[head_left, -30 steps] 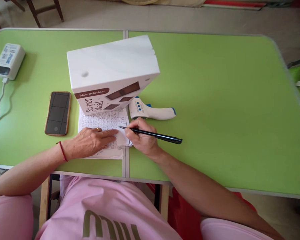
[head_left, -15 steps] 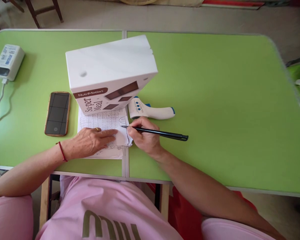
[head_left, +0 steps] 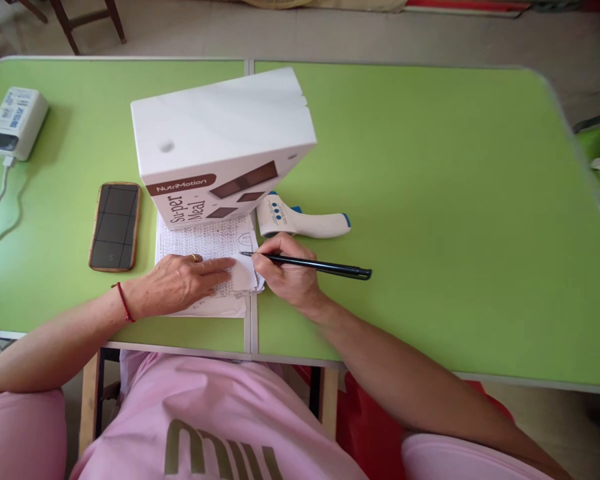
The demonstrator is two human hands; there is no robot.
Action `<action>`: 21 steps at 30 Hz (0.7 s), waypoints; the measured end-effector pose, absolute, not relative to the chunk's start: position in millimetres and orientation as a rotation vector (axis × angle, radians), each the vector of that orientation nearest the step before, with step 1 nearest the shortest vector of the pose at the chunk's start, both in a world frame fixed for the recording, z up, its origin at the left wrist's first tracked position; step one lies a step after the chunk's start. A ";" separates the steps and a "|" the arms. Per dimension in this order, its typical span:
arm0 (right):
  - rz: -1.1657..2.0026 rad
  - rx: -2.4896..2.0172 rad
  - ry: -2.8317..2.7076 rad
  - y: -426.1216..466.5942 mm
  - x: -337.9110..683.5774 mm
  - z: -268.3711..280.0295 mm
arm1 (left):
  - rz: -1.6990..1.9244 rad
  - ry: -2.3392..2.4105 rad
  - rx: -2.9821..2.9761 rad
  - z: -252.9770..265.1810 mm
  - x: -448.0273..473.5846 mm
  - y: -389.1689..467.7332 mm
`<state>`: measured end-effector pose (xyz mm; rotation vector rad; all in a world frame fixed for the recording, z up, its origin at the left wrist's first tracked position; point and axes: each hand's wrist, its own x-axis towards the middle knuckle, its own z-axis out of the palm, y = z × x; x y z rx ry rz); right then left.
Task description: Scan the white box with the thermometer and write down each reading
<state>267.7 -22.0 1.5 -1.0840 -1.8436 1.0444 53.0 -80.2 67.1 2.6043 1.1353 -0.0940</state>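
A black pen [head_left: 325, 265] is pinched in my right hand [head_left: 291, 273], its tip at the right part of a handwritten sheet of paper [head_left: 244, 275]. My left hand [head_left: 183, 283] lies flat over the paper with its fingers stretched out to the right, holding nothing. Dense rows of writing cover much of the sheet, and further paper shows beneath it. Just beyond the sheet a white box [head_left: 225, 127] marked "NutriMotion Super Meal" stands on the paper's far part. A white and blue infrared thermometer [head_left: 300, 221] lies just beyond my right hand.
To the left of the paper is a phone [head_left: 115, 227] in a brown-edged case. A white power bank [head_left: 17, 123] with a cable [head_left: 0, 207] plugged in sits at the far left. Everything rests on a green folding table [head_left: 430, 200] with a metal seam down its middle.
The pen tip has shifted very slightly left on the paper, and its rear end has moved a little left too. My left hand stays in place.
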 end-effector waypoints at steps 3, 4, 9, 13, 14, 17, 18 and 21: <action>1.035 -1.069 -1.833 -22.0 267.4 1.4 | -0.110 1.128 2.604 66.8 52.7 -80.6; 1.028 -1.066 -1.831 -22.1 267.2 1.5 | -0.111 1.126 2.603 66.8 52.7 -80.6; 1.027 -1.058 -1.829 -22.4 266.2 2.7 | -0.080 1.134 2.605 67.3 53.1 -79.8; 1.053 -1.047 -1.839 -22.2 266.7 3.5 | -0.081 1.134 2.609 67.4 53.1 -79.8; 1.063 -1.043 -1.840 -22.1 266.9 3.4 | -0.079 1.137 2.609 67.3 53.0 -79.9; 1.066 -1.054 -1.832 -22.1 267.5 2.7 | -0.082 1.138 2.606 67.5 52.9 -80.1; 1.062 -1.061 -1.823 -22.2 267.5 2.4 | -0.089 1.137 2.606 67.6 52.9 -80.1; 1.058 -1.071 -1.796 -22.6 267.1 1.7 | -0.108 1.135 2.602 68.0 53.1 -79.8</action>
